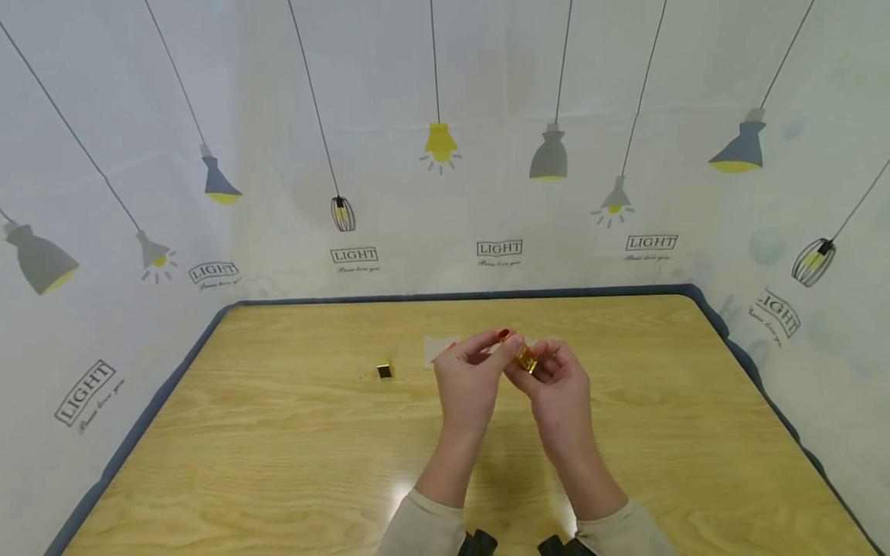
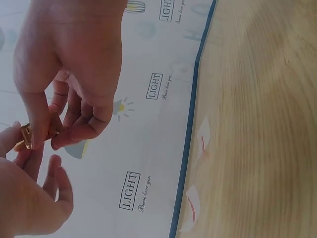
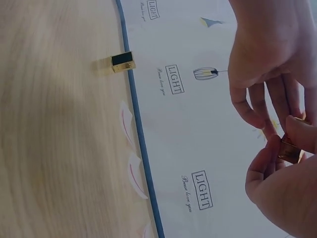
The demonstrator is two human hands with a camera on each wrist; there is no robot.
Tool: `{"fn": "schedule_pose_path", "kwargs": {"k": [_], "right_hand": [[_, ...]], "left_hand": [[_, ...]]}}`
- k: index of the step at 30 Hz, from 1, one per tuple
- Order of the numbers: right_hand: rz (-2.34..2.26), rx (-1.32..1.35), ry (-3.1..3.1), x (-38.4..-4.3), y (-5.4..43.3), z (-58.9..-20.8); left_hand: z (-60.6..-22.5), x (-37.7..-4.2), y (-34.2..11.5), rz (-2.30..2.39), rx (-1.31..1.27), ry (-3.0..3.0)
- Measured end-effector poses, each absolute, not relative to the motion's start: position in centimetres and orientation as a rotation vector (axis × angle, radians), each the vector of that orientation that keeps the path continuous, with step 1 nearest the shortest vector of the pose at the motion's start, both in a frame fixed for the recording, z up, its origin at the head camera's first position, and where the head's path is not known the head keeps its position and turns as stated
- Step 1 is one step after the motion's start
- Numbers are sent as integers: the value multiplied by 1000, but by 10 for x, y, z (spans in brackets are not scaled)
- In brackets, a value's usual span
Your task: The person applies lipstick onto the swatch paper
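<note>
Both hands hold a gold lipstick [image 1: 525, 359] between them, tilted, above the table. Its red tip [image 1: 504, 333] shows by the left fingers. My left hand [image 1: 469, 382] pinches the upper part of the tube with thumb and forefinger. Lower down, my right hand [image 1: 559, 394] grips the base with its fingertips. In the right wrist view the gold base [image 3: 290, 150] is partly covered by the fingers. A gold cap with a black end [image 1: 385, 371] stands on the table, left of the hands.
White paper pieces [image 1: 436, 351] lie on the wooden table [image 1: 278, 432] behind the hands. Red strokes mark the paper strips [image 3: 134, 176] in the right wrist view. A wall covering [image 1: 389, 93] with printed lamps surrounds the table, along a dark blue edge [image 1: 445, 296].
</note>
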State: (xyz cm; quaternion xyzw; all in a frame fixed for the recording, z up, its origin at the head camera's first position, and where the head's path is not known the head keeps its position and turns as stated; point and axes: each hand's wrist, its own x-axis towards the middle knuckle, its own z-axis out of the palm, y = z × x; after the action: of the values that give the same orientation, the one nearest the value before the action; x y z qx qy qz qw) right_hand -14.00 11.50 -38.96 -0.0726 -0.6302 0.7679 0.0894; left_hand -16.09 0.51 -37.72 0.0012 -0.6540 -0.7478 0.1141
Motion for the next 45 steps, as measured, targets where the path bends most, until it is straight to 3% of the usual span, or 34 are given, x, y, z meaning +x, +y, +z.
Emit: {"fn": "schedule_pose_path", "kwargs": {"k": [6,11,24,33,45], "right_hand": [[2271,-269,-1911,-143,129,-388],[2270,-327,-1893,-151,141,-388],[2358,-366,-1737,-161,159,-393],[2407,-361,-1716,-162,159,-395],[2402,-371,-1739,-163,161,-400]], "left_hand": [[-382,-163,-1,-2291,-146,-2078],[-393,-175,-20,-2085,-261,-2280],[-413,-212,-106,-1021,107,-2647],[-424,-219,-149,-852,184,-2991],[-444,-228,-159,-953,103,-3026]]}}
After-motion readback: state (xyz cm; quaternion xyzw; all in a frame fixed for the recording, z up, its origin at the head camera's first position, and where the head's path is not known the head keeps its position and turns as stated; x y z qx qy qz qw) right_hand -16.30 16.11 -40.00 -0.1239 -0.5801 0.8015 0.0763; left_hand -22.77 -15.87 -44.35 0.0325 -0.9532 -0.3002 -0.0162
